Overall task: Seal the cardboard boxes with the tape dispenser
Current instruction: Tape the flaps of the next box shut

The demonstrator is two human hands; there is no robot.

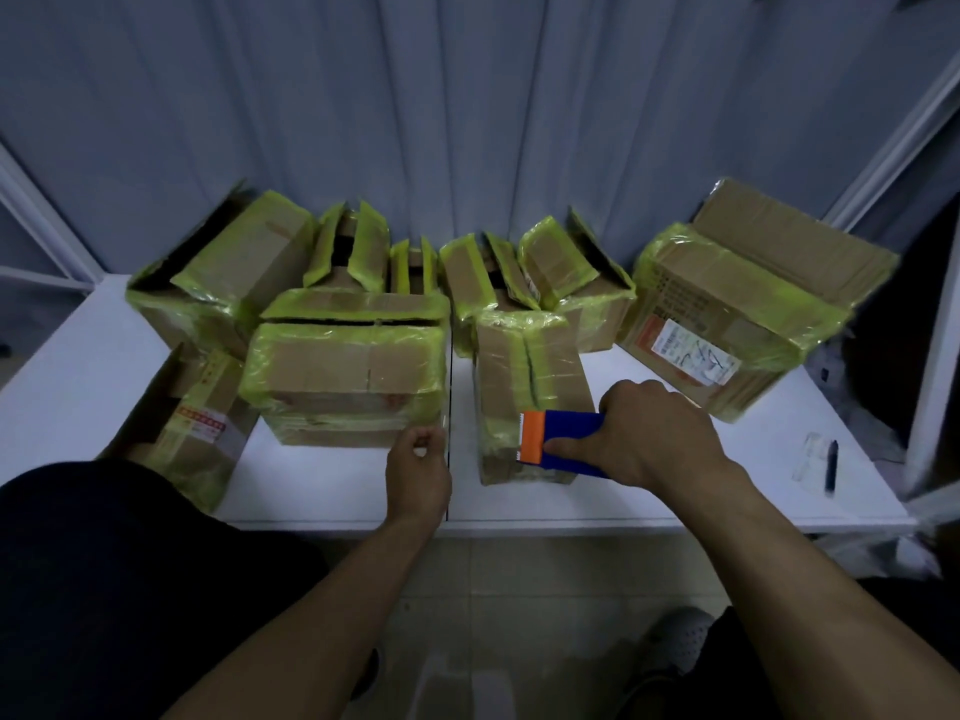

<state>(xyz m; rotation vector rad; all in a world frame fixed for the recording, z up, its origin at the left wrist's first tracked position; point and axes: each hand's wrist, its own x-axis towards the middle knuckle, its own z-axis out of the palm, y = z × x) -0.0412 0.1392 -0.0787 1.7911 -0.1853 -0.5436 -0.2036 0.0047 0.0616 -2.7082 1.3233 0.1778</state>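
On the white bench [337,480], head view, items as found:

1. Tape dispenser [563,443]: blue body, orange blade end with a toothed edge facing left. Held in the right hand [652,433], fingers wrapped round the body, thumb along its near side. It sits against the near top edge of item 2. Judged light, rigid plastic; take it by the blue body and keep clear of the teeth.

2. Small upright box [527,376]: cardboard, yellow-green tape over the top seam and edges, centre seam slightly split. Judged light and apt to slide on the smooth bench when tape is drawn across it; steady it by the side walls.

3. Wide box [345,379]: left of item 2, lid flaps lying nearly shut with a dark gap at the rear. The left hand [418,467] is curled at its near right corner, fingers pinched narrow; whether it grips clear tape cannot be told.

4. Further boxes at rear and sides, several with flaps standing open [353,246]. Old tape looks wrinkled and glossy, so probably slippery; corrugated walls are stiff but dent under pressure.

5. Black pen [831,465]: far right, well apart.
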